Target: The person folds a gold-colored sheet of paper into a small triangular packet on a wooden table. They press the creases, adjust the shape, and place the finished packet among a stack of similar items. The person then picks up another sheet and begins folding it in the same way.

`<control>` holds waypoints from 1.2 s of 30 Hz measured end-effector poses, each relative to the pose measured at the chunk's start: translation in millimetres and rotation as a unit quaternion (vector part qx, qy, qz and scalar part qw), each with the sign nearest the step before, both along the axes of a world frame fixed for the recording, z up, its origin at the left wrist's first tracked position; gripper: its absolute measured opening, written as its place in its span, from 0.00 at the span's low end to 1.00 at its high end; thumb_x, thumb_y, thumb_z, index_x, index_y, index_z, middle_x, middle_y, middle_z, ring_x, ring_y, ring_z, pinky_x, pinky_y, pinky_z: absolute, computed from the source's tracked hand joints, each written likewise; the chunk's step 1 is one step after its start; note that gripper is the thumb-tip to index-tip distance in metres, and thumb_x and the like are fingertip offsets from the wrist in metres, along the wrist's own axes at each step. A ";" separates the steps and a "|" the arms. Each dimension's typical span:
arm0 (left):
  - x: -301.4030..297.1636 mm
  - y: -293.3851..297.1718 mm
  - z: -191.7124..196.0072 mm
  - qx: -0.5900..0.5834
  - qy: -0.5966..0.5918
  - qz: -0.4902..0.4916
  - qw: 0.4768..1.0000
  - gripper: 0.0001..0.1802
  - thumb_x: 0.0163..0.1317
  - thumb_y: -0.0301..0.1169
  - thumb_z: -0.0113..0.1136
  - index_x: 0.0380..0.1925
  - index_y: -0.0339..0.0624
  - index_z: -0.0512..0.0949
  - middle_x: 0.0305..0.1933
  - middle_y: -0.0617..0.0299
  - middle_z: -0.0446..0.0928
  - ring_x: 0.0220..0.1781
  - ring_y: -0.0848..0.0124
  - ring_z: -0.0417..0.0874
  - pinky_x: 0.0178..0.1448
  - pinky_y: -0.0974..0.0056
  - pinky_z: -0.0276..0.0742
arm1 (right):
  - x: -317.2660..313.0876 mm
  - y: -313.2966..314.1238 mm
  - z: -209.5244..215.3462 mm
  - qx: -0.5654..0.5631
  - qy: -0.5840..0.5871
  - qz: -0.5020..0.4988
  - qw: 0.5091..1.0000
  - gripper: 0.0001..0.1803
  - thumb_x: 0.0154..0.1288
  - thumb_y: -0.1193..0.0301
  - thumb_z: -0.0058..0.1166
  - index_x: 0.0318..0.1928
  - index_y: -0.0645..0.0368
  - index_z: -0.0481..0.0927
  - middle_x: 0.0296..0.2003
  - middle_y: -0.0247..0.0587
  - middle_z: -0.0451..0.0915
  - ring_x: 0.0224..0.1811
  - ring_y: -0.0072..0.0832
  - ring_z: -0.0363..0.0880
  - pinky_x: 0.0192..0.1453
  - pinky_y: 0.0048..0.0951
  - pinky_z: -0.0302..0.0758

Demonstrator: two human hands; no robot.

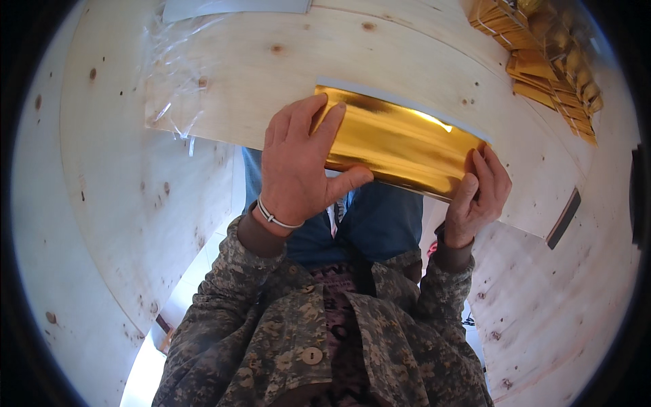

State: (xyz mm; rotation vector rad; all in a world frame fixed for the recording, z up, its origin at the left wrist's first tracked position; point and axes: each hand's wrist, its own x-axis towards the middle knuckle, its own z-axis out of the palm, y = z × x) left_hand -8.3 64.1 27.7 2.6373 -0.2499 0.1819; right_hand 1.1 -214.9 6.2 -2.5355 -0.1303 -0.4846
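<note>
The left hand and right hand hold opposite ends of a shiny gold rectangular sheet at the near edge of the pale wooden bench.

The gold sheet looks like smooth metallic foil, mirror-glossy with a bright streak of glare. Beneath it, the worktop is pale, knotty wood with a matt face. Clear strands at far left gleam like thin plastic. Orange-gold bundles at far right appear papery. Nearer, the jacket is matt cloth; its button looks smooth.
</note>
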 end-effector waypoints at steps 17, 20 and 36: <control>4.4 7.8 -1.7 0.027 0.023 -0.003 0.999 0.50 0.55 0.72 0.60 0.63 0.41 0.76 0.70 0.48 0.70 0.68 0.50 0.72 0.69 0.49 0.64 | 1.0 -0.9 -1.4 -0.037 0.000 0.010 0.999 0.34 0.76 0.44 0.44 0.54 0.63 0.86 0.58 0.50 0.82 0.60 0.43 0.76 0.66 0.41 0.73; 5.3 7.2 -1.6 0.033 0.029 0.000 0.999 0.50 0.55 0.72 0.60 0.63 0.42 0.76 0.71 0.49 0.69 0.68 0.50 0.72 0.69 0.49 0.64 | 1.4 -0.8 -0.3 -0.045 0.004 0.008 0.999 0.33 0.76 0.45 0.45 0.54 0.62 0.86 0.58 0.50 0.82 0.61 0.43 0.76 0.66 0.41 0.73; 9.1 7.0 5.2 0.056 0.065 -0.006 0.996 0.46 0.56 0.66 0.63 0.65 0.43 0.75 0.74 0.50 0.67 0.66 0.49 0.71 0.69 0.49 0.65 | 2.5 3.3 2.0 -0.027 0.012 0.018 0.999 0.26 0.70 0.54 0.54 0.54 0.66 0.85 0.59 0.52 0.81 0.61 0.45 0.75 0.67 0.42 0.72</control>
